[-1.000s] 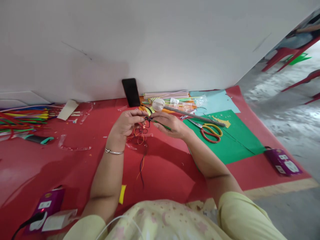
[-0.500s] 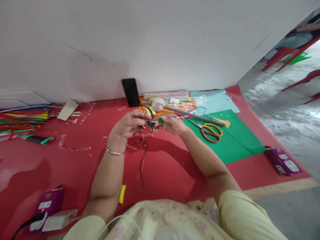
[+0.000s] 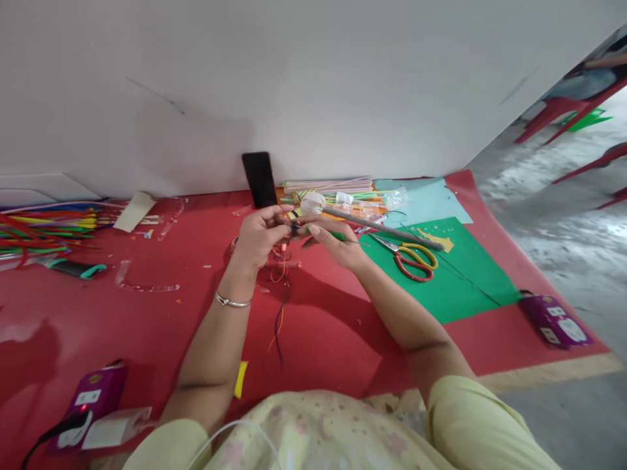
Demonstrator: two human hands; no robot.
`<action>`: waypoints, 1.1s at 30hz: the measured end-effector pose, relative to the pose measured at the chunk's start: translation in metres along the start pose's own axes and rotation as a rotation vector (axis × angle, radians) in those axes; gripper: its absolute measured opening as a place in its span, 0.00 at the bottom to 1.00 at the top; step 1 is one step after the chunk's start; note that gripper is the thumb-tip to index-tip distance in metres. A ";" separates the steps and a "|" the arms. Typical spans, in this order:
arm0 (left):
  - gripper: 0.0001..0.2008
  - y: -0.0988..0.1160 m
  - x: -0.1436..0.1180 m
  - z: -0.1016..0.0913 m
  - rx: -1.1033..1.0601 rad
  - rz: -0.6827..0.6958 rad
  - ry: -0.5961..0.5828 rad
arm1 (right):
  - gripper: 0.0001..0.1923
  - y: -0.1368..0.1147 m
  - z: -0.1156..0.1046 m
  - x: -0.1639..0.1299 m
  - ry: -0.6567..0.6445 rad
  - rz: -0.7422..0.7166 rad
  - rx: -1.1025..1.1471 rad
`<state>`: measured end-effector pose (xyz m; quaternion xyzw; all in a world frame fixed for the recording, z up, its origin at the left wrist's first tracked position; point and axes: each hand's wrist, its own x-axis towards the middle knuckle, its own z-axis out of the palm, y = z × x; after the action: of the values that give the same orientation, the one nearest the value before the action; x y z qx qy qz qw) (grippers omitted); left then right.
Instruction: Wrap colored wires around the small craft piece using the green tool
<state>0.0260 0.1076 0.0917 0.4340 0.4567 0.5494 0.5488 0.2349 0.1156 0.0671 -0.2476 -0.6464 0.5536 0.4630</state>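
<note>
Two hands meet over the red mat (image 3: 147, 326). Your left hand (image 3: 259, 238) pinches the coloured threads (image 3: 279, 307); your right hand (image 3: 336, 245) grips a green stick (image 3: 337, 235).

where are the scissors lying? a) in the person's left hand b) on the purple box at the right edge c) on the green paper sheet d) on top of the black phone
c: the scissors, with their red and yellow handles, lie flat on the green paper sheet, to the right of the right hand and apart from it.
</note>
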 end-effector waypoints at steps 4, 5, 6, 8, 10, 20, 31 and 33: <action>0.22 0.002 -0.001 0.003 -0.080 0.060 0.022 | 0.25 -0.003 0.006 0.000 0.068 -0.026 0.051; 0.22 0.002 0.000 0.003 -0.130 0.040 0.002 | 0.26 -0.003 0.007 0.000 0.082 -0.027 0.073; 0.22 0.002 0.000 0.003 -0.177 0.013 -0.025 | 0.27 -0.003 0.009 0.000 0.092 -0.028 0.089; 0.23 0.000 0.002 0.003 -0.235 -0.031 -0.069 | 0.29 -0.003 0.012 -0.001 0.103 -0.032 0.091; 0.24 -0.001 0.003 0.002 -0.254 -0.038 -0.078 | 0.30 -0.002 0.015 -0.002 0.115 -0.040 0.074; 0.28 -0.005 0.002 0.007 -0.228 -0.002 -0.010 | 0.28 0.007 0.010 -0.001 0.121 -0.180 -0.052; 0.28 -0.016 0.003 0.016 -0.223 0.028 0.045 | 0.31 0.004 0.011 0.000 0.192 -0.142 -0.051; 0.29 -0.016 0.004 0.014 -0.189 0.023 0.017 | 0.32 0.002 0.005 0.001 0.127 -0.132 -0.057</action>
<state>0.0428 0.1119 0.0784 0.3808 0.4024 0.6000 0.5771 0.2294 0.1146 0.0658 -0.2522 -0.6460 0.4865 0.5315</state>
